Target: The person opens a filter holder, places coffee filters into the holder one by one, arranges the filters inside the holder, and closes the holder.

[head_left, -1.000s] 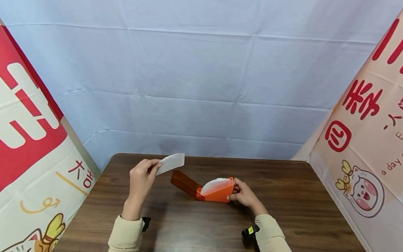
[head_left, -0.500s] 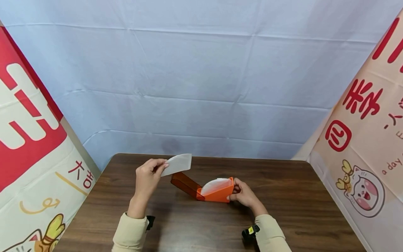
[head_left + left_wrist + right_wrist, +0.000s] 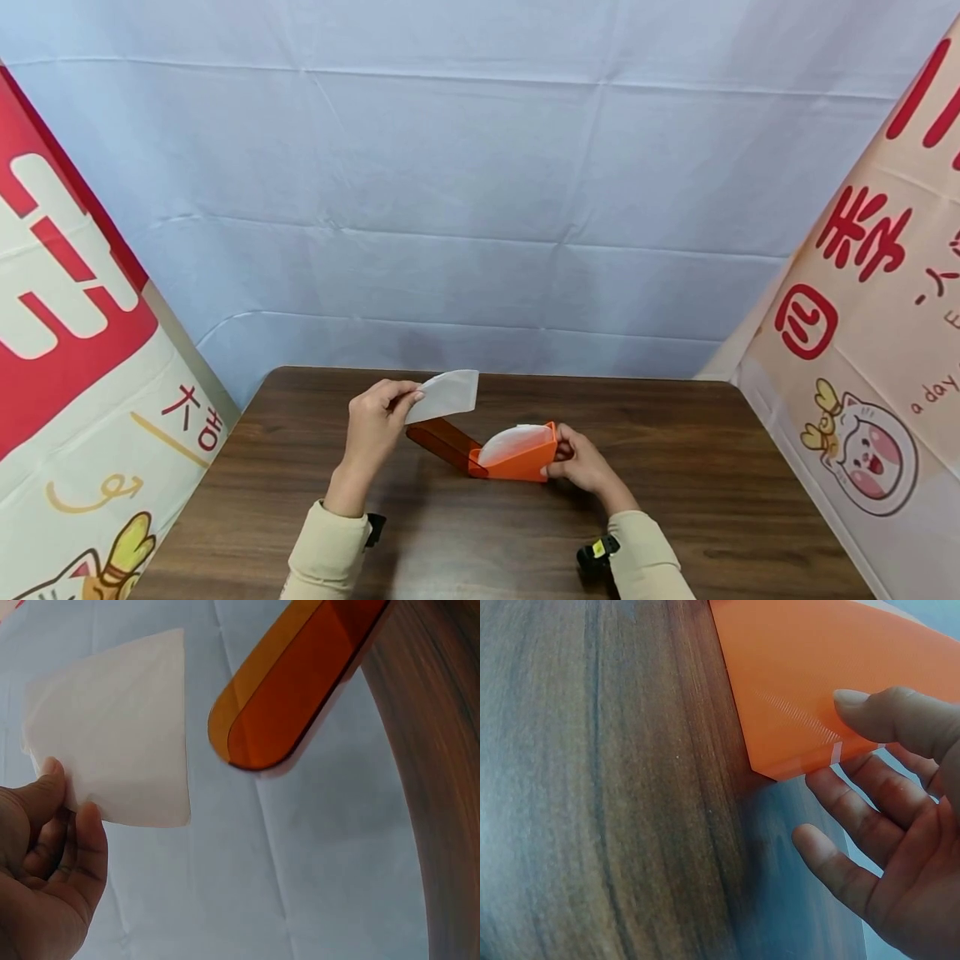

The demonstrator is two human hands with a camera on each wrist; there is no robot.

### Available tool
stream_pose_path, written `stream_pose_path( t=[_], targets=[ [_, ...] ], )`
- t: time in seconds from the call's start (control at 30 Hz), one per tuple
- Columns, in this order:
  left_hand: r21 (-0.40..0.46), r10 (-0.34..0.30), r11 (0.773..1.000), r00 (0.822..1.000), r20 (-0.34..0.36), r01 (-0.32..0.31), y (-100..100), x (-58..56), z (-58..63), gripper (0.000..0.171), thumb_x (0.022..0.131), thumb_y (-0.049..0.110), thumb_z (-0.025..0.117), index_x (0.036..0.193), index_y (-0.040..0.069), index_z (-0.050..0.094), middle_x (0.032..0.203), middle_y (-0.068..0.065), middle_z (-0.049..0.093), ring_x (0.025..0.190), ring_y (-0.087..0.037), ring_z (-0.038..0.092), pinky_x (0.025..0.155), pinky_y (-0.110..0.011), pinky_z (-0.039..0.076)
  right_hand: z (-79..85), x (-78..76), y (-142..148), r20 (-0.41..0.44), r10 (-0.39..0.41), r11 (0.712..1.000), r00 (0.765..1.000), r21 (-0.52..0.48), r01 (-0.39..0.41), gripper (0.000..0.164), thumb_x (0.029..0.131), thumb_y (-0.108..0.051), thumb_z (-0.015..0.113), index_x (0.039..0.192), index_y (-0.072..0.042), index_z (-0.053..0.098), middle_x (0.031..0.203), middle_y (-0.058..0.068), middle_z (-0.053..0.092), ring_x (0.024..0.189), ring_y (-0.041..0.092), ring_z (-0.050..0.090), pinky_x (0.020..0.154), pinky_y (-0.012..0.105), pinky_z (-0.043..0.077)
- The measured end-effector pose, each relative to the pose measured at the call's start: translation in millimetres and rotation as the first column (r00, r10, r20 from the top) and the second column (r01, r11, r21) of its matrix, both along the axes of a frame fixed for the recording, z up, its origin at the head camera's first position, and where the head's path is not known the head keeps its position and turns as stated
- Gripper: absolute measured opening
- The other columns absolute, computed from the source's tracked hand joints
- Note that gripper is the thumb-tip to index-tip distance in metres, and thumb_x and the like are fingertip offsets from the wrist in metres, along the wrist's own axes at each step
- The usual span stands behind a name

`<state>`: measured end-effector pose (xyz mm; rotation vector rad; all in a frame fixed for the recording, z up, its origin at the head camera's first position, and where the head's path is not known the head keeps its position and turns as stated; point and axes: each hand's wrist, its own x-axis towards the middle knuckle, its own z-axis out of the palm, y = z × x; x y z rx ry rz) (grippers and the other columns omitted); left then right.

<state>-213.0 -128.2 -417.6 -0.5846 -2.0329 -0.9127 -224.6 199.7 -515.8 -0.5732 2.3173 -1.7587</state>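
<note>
In the head view my left hand pinches a white paper coffee filter by its left corner, in the air above the table. The left wrist view shows thumb and fingers on the edge of this flat, fan-shaped sheet. An orange filter holder stands on the table with several white filters rising from its top. Its translucent brown lid is swung back to the left, below the held filter. My right hand holds the holder's right end, its thumb on the orange side.
The brown wooden table reaches back to a pale blue cloth backdrop. Printed cloth hangs at the left and right.
My left hand has moved right with the filter, which now hangs over the lid's raised end and closer to the holder. The right hand and holder have stayed put.
</note>
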Motion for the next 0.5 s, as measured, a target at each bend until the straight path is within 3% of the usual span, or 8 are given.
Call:
stream_pose_path(
  t=[0.17, 0.5],
  targets=[
    [-0.001, -0.020, 1.000, 1.000, 0.015, 0.020, 6, -1.5, -1.8, 0.011, 0.073, 0.003, 0.077, 0.083, 0.006, 0.073, 0.075, -0.001, 0.065, 0.058, -0.007, 0.054, 0.048, -0.020, 0.043, -16.7, -7.1, 3, -0.025, -0.002, 1.000, 1.000, 0.006, 0.002, 0.036, 0.069, 0.013, 0.072, 0.091, 0.000, 0.048, 0.096, 0.015, 0.062, 0.089, 0.022, 0.060, 0.071, 0.030, 0.051],
    [0.003, -0.085, 0.996, 0.995, 0.054, 0.085, 20, -5.7, -5.5, 0.008, 0.076, 0.004, 0.075, 0.083, 0.006, 0.073, 0.076, -0.001, 0.065, 0.056, -0.006, 0.049, 0.048, -0.020, 0.041, -20.3, -7.9, 5, -0.009, -0.008, 1.000, 1.000, 0.001, 0.008, 0.037, 0.069, 0.012, 0.073, 0.095, 0.000, 0.049, 0.098, 0.015, 0.062, 0.090, 0.022, 0.061, 0.072, 0.031, 0.051]
  ],
)
